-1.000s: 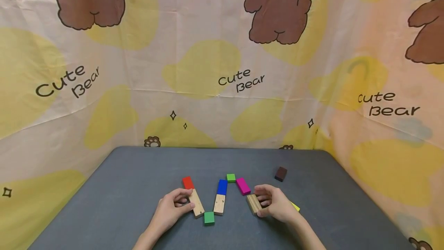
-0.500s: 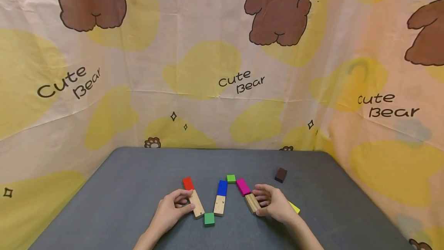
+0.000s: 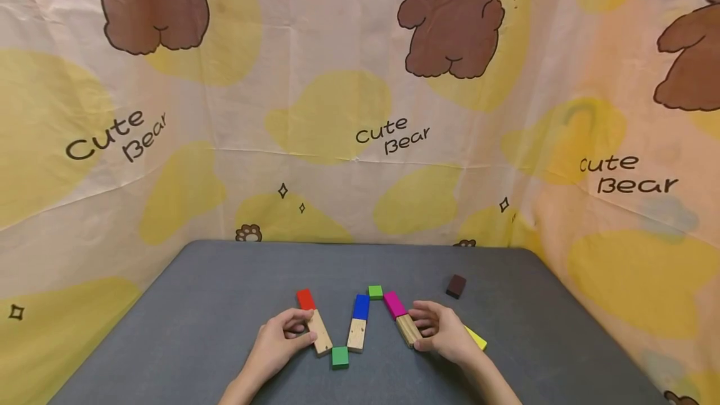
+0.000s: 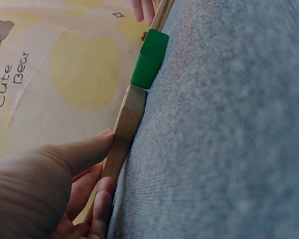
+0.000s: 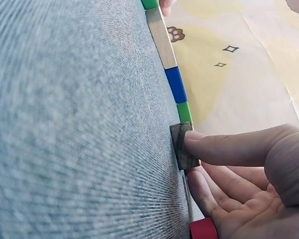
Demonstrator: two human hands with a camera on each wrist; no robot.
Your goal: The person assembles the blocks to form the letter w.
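Note:
My left hand [image 3: 277,337] holds the side of a pale wooden block [image 3: 320,333], with the thumb and index finger on its left edge. A red block [image 3: 305,299] continues that block at its far end. My right hand [image 3: 444,330] pinches a striped wooden block [image 3: 409,330], which lies in line with the near end of a magenta block [image 3: 394,304]. In the right wrist view, the thumb presses the end of this striped block [image 5: 182,149]. Between the hands, a green block [image 3: 340,357], a second pale wooden block [image 3: 357,335], a blue block [image 3: 362,307] and a light green block [image 3: 375,292] continue the zigzag.
A dark brown block [image 3: 456,286] lies toward the back right of the grey table [image 3: 242,280]. Partly hidden behind the right hand is a yellow block [image 3: 476,337]. A bear-print cloth [image 3: 326,117] hangs around the table's back and sides.
The right hand has slid the striped wooden block slightly left and lined it up with the magenta block's near end. The left hand has stayed in place. The head view has tilted slightly upward.

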